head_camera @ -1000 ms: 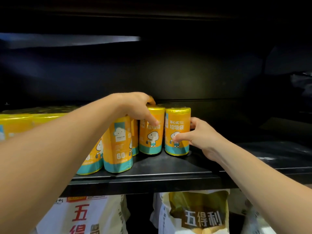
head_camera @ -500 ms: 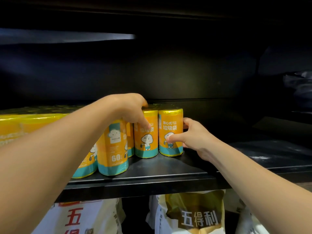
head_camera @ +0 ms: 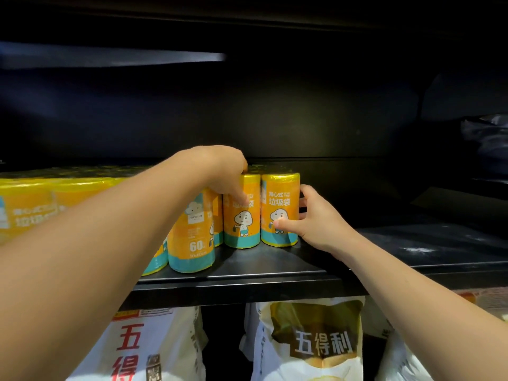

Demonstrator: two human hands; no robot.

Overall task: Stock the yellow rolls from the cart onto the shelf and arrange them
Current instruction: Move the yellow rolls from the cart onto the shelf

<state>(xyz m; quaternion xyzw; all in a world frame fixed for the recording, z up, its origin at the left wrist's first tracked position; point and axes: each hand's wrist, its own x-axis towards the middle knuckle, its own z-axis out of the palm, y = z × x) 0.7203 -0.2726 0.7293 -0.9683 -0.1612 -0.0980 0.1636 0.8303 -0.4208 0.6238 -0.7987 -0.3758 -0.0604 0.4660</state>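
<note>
Head view: right hand (head_camera: pixel 316 220) wraps end roll (head_camera: pixel 280 207).
Left hand (head_camera: pixel 220 171): curled over neighbour roll (head_camera: pixel 242 224).
Advice: press together flush, labels forward.

Pretty clearly a shop, some kind of supermarket aisle. There's a black metal shelf (head_camera: pixel 247 273) with loads of identical yellow rolls (head_camera: pixel 279 210) standing upright and packed close together. They all carry the same printed retail label: a cartoon character, Chinese text, and a big "60" on the front one. Off to the left are shiny film-wrapped multipacks (head_camera: pixel 30 204) of the same product. On the level below sit large printed bags (head_camera: pixel 316 345) with bold Chinese branding, the same characters repeated from bag to bag. Stocked goods everywhere, basically.
</note>
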